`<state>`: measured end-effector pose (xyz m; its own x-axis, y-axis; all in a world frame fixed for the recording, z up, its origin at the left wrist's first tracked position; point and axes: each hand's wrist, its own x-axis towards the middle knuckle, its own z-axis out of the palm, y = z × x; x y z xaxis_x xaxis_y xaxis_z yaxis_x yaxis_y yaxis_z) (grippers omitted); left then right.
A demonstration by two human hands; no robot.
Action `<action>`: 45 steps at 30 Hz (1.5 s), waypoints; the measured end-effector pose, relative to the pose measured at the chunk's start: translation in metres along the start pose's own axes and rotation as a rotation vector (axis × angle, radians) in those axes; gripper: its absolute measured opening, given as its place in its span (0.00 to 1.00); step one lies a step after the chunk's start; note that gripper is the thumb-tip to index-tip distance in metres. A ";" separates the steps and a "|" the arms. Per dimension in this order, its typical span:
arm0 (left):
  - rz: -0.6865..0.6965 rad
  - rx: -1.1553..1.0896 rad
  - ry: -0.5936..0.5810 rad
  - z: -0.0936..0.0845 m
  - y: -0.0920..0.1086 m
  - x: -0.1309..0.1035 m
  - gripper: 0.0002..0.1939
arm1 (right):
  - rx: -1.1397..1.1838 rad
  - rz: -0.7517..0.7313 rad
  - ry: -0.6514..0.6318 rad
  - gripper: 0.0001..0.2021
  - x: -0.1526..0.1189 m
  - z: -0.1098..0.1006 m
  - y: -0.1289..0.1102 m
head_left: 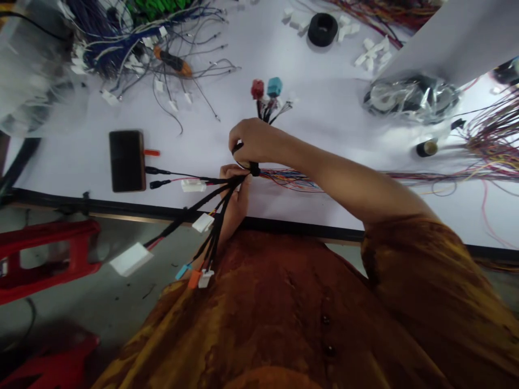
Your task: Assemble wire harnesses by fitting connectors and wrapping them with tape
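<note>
My left hand [239, 204] is closed around a wire harness [286, 176] from below, just left of a black taped joint [254, 169]. Over that joint my right hand [256, 141] pinches black tape [238, 147]; whether it is a strip or a small roll is partly hidden by the fingers. Black-sleeved branches fan out left and toward the body, ending in a large white connector [132, 259], an orange connector [194, 279] and a light blue one [184, 271]. Beyond my right hand, other branches end in a red connector [257, 89] and a teal connector [274, 86].
A dark phone [127, 161] lies at left on the white table [194, 129]. Blue wires [105, 51] and an orange-black tool [173, 60] are at the back left. A black tape roll [323, 29] and a plastic bag of rolls [411, 100] sit further right. Red plastic [48, 229] stands below the table.
</note>
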<state>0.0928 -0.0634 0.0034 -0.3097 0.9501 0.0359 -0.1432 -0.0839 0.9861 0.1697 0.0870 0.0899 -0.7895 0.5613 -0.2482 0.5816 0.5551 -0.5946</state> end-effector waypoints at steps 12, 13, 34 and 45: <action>0.013 -0.008 0.162 0.000 -0.024 0.019 0.15 | 0.501 0.030 0.397 0.28 -0.109 0.155 0.024; 0.017 -0.014 0.161 0.001 -0.022 0.019 0.15 | 0.492 0.014 0.358 0.30 -0.109 0.162 0.024; -0.092 -0.108 0.190 0.008 -0.011 0.006 0.20 | 0.711 -0.080 -0.116 0.10 -0.022 0.038 0.112; -0.145 -0.217 0.119 0.002 -0.030 0.012 0.23 | 0.116 -0.155 0.160 0.08 -0.062 0.019 0.016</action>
<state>0.0950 -0.0492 -0.0256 -0.3780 0.9159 -0.1354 -0.3878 -0.0238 0.9214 0.2239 0.0494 0.0812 -0.8212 0.5700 -0.0280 0.4219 0.5732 -0.7024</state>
